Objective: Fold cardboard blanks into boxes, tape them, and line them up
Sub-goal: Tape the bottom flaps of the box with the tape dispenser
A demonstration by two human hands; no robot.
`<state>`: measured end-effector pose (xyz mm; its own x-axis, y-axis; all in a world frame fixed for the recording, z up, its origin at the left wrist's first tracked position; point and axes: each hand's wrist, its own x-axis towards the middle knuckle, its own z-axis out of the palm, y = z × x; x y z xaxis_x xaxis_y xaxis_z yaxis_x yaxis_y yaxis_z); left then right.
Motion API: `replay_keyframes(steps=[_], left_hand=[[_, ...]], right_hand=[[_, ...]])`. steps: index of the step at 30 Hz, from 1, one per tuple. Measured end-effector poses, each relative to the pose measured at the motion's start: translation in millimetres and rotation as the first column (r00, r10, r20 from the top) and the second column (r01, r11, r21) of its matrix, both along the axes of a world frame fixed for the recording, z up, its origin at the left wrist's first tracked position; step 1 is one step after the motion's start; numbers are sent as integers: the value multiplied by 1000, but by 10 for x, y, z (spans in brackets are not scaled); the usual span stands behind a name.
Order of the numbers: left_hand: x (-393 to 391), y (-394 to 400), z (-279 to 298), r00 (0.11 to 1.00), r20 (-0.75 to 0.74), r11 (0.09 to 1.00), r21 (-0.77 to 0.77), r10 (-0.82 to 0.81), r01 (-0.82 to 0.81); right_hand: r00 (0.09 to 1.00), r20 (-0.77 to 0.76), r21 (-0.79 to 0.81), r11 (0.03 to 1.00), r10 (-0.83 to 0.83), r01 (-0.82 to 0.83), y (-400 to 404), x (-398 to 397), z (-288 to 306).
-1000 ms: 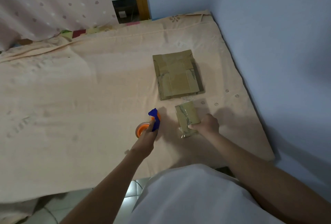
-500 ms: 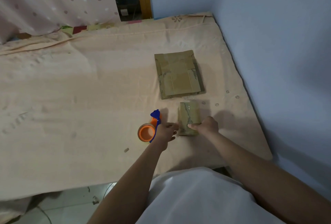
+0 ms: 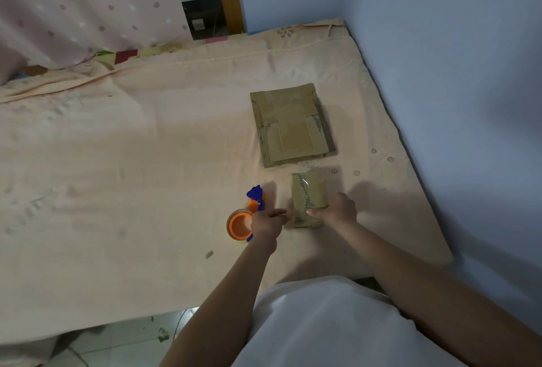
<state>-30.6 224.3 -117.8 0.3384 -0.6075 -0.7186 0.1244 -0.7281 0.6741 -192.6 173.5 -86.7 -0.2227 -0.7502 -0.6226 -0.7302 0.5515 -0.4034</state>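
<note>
In the head view, your right hand [image 3: 340, 209] sits just right of centre in the frame, gripping the near right corner of a small folded cardboard box [image 3: 308, 200]; its thumb lies across the box's top face and the fingers curl down the right side. The box rests on the bed [image 3: 132, 161], with shiny clear tape along its left edge and a crumpled bit of tape at its far end.

Your left hand [image 3: 265, 224] is just left of the box, with a narrow gap between them. It holds nothing; its fingers reach out loosely towards the box, with the tips close to the box's left edge but not touching it. The back of this hand overlaps the tape dispenser [image 3: 245, 217], an orange roll holder with a blue handle that lies on the bed at lower centre. Whether the hand touches the dispenser you cannot tell.

A stack of flat cardboard blanks [image 3: 293, 126] lies on the bed just beyond the box, towards the upper right, close to the blue wall [image 3: 454, 73]. A spotted curtain [image 3: 88, 5] hangs at the upper left.
</note>
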Motion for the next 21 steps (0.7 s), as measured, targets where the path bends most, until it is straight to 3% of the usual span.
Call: replay_keyframes(steps=[4, 11, 13, 16, 21], left_hand=[[-39, -13, -48, 999, -29, 997, 72, 29, -27], [-220, -49, -31, 940, -219, 959, 168, 262, -228], [-246, -66, -19, 949, -160, 955, 166, 273, -247], [-265, -79, 6, 975, 43, 971, 93, 216, -220], [-212, -20, 71, 945, 294, 985, -55, -143, 166]], right_hand=[[1000, 10, -8, 1000, -10, 10, -1, 9, -14], [999, 18, -73, 997, 26, -25, 32, -38, -66], [999, 2, -90, 995, 50, -50, 34, -54, -109], [995, -16, -114, 988, 100, -101, 21, -74, -149], [969, 5, -153, 958, 246, -242, 85, -268, -75]])
